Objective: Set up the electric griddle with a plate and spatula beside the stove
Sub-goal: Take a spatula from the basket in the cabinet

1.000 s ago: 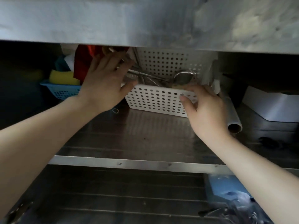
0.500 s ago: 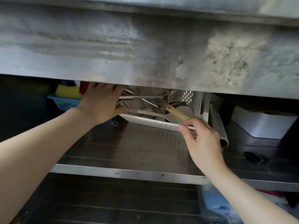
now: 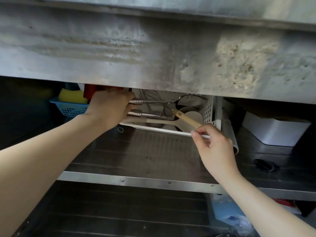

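Under-counter steel shelf [image 3: 136,151], item by item, as noted from beside the person. White basket [image 3: 209,110]: perforated plastic, set well back beneath the stained counter front [image 3: 153,57] and holding the loose utensils, namely a ladle [image 3: 188,100], a whisk [image 3: 150,98] and several steel handles lying crosswise. Left hand [image 3: 109,111]: fingers curled over the basket's left end, seemingly gripping the rim to steady the basket while a piece was drawn out (whether a steel handle was also caught in the grasp could not be told). Right hand [image 3: 215,147]: thumb and forefinger closed in a pinch on the spatula [image 3: 187,119], the other fingers tucked loosely beneath. The light grip suited something thin that had to be teased out from among tangled neighbours. Spatula: pale wooden handle with a hanging hole at its far end, slanting up across the basket's front right corner, part in and part over the rim. Its blade was hidden by the hand, so its identity was a judgement. Neighbours: a blue basket [image 3: 71,108] with a yellow sponge [image 3: 71,97] to the left, a grey roll [image 3: 229,130] just beside the white basket on the right, and a white box [image 3: 275,132] further along. Griddle and plate: not in view. Fetching the spatula appeared to be the step in hand.
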`<state>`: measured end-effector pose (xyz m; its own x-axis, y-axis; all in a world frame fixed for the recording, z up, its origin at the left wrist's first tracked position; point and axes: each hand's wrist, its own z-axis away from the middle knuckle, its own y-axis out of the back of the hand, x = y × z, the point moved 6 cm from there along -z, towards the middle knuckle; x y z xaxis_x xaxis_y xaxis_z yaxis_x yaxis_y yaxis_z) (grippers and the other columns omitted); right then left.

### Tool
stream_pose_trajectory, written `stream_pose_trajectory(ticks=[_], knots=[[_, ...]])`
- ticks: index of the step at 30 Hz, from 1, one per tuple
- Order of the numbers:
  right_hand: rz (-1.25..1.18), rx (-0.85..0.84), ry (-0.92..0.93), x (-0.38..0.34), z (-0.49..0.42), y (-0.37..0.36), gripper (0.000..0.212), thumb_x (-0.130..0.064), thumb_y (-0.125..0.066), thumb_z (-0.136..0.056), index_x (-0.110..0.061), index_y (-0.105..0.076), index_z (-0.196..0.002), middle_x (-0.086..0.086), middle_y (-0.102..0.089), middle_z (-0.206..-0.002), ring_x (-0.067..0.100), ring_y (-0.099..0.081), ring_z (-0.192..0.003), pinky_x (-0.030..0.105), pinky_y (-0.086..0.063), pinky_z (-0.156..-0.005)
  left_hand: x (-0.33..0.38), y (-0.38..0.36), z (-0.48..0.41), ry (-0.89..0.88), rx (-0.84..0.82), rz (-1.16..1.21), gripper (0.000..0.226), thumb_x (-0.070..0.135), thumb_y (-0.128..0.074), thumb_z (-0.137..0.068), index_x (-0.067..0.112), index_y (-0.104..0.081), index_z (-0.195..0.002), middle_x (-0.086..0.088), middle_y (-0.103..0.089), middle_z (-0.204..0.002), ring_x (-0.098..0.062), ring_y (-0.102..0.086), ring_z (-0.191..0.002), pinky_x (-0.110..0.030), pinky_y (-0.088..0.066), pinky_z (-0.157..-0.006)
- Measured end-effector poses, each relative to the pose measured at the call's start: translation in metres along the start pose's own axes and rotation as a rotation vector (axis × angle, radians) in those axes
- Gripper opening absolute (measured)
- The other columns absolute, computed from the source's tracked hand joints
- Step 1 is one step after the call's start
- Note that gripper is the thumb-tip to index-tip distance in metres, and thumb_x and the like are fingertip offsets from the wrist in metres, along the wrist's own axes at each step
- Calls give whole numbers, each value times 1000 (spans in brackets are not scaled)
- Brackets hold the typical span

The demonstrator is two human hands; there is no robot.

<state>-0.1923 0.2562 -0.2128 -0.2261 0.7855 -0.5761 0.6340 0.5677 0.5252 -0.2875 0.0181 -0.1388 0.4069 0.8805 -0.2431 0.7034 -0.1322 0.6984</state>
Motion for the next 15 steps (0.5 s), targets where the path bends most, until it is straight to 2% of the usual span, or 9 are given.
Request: stream_pose_trajectory(ticks=[4,7,10,13,15], knots=[[-36,26,-33,6,-1,1,11,-30,-64,-88,-19,-65,-90,-7,-68,-91,-9,-56,-75,-6,-38,-61,-1,6,0,59,102,67,24,28,-55,-92,14,-65,-110,-14,-71,-91,-36,-65,-81,-29,-37,-57],[-54,-20,-44,8,0,-3,15,-30,-72,-82,-22,-66,-95,-9,-66,-94,-5,-62,-80,-1,-44,-62,-7,6,-2,157,119,128,27,34,-53,-92,17,-67,-108,-14,-71,-91,-36,-64,-79,-27,-36,-56],[-67,-12,-73,11,-2,-4,17,-22,-76,-79,-22,-67,-94,-8,-66,-92,-5,-62,-77,-1,-44,-61,-9,12,-4,154,161,125,26,34,-58,-89,13,-72,-94,-14,-70,-75,-30,-58,-61,-21,-25,-48],[-65,68,-94,9,-10,-3,11,-21,-74,-81,-18,-70,-91,-8,-66,-85,-2,-60,-73,3,-43,-60,-10,20,-3,149,207,114,31,36,-58,-89,8,-68,-78,-13,-65,-62,-33,-61,-57,-24,-33,-48],[-52,106,-88,6,-18,-2,10,-19,-73,-82,-15,-71,-91,-4,-68,-87,4,-62,-73,8,-43,-61,-11,26,-2,127,294,135,33,34,-63,-88,5,-64,-72,-15,-64,-60,-35,-62,-56,-24,-30,-50]])
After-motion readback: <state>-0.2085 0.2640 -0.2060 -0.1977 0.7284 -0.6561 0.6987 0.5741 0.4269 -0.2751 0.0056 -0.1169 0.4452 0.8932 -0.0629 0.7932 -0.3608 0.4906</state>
